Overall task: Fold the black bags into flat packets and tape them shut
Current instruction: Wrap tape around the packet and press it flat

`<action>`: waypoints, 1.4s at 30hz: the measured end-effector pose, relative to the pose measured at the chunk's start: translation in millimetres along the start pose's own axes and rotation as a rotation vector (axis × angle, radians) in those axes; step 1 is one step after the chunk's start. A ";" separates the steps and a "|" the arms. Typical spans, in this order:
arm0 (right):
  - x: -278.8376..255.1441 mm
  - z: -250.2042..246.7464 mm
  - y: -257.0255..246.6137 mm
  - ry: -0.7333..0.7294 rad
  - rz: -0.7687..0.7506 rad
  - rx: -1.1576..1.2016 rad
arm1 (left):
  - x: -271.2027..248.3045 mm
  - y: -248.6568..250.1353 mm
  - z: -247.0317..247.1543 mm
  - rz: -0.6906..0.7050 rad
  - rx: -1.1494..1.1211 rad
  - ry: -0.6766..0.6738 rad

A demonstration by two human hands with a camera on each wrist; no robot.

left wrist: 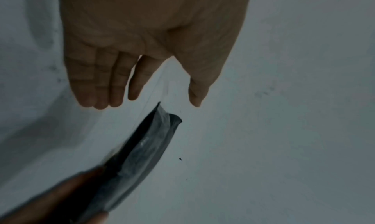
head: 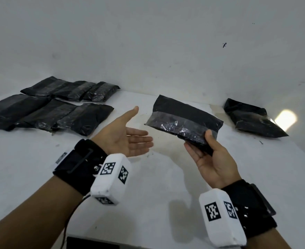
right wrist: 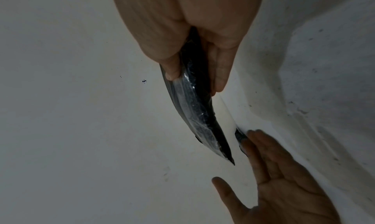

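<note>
My right hand (head: pixel 213 159) pinches a taped packet (head: pixel 184 119) above the table (head: pixel 148 194), my left hand (head: pixel 128 135) waits open-palmed and empty beside it, six finished packets (head: pixel 49 106) lie far left, and one loose bag (head: pixel 252 119) at right looks unfinished.

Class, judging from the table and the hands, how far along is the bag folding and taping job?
Done: six taped packets lie in two rows at the table's left. In hand: the right hand pinches another taped packet; the left hand is open beside it. Left: one crumpled bag at the right looks unfinished.
</note>
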State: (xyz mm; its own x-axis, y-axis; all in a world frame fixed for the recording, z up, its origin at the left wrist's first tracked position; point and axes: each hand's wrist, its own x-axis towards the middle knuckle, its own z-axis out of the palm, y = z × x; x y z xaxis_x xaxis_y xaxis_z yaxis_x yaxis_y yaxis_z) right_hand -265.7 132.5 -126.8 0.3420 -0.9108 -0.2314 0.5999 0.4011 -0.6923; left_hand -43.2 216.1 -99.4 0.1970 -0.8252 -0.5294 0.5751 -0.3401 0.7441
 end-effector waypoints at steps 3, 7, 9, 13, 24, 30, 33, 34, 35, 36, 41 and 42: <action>-1.2 -0.8 2.5 -0.020 0.011 -0.002 | 4.5 -2.2 10.8 0.119 -0.142 -0.009; -3.2 -3.6 4.3 -0.036 0.014 0.003 | 12.2 -4.1 18.1 0.291 -0.170 0.048; -4.0 -4.7 5.3 -0.042 0.016 0.013 | 14.6 -6.2 17.1 0.317 -0.212 0.031; -6.8 -3.7 7.9 -0.085 0.047 0.041 | 17.8 -12.2 18.6 0.354 -0.285 0.009; -15.4 -1.4 13.7 -0.144 0.134 0.084 | 18.5 -21.2 29.0 0.164 -0.527 -0.091; -16.7 -1.6 16.0 -0.118 0.129 0.093 | 23.3 -27.8 31.5 0.219 -0.537 -0.045; -16.6 -1.6 15.5 -0.113 0.113 0.093 | 27.6 -28.0 31.5 0.308 -0.472 0.074; -16.8 -1.4 15.6 -0.114 0.108 0.093 | 27.6 -28.5 31.8 0.339 -0.437 0.104; -17.1 -0.9 15.8 -0.115 0.105 0.094 | 26.5 -29.1 32.5 0.367 -0.400 0.127; -17.3 -0.4 16.0 -0.116 0.102 0.095 | 25.1 -29.8 33.2 0.391 -0.368 0.145; -17.3 -0.1 16.4 -0.125 0.089 0.082 | 20.6 -31.8 35.3 0.467 -0.153 0.275; -16.7 -0.7 16.6 -0.123 0.084 0.072 | 20.4 -31.6 34.4 0.474 -0.085 0.311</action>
State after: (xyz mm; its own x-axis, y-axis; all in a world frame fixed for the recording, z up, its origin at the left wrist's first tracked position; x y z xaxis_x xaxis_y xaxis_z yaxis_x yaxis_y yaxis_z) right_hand -262.0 154.3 -134.8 0.4763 -0.8568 -0.1976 0.6141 0.4850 -0.6226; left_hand -84.7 194.5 -119.7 0.6660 -0.7026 -0.2506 0.4264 0.0829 0.9007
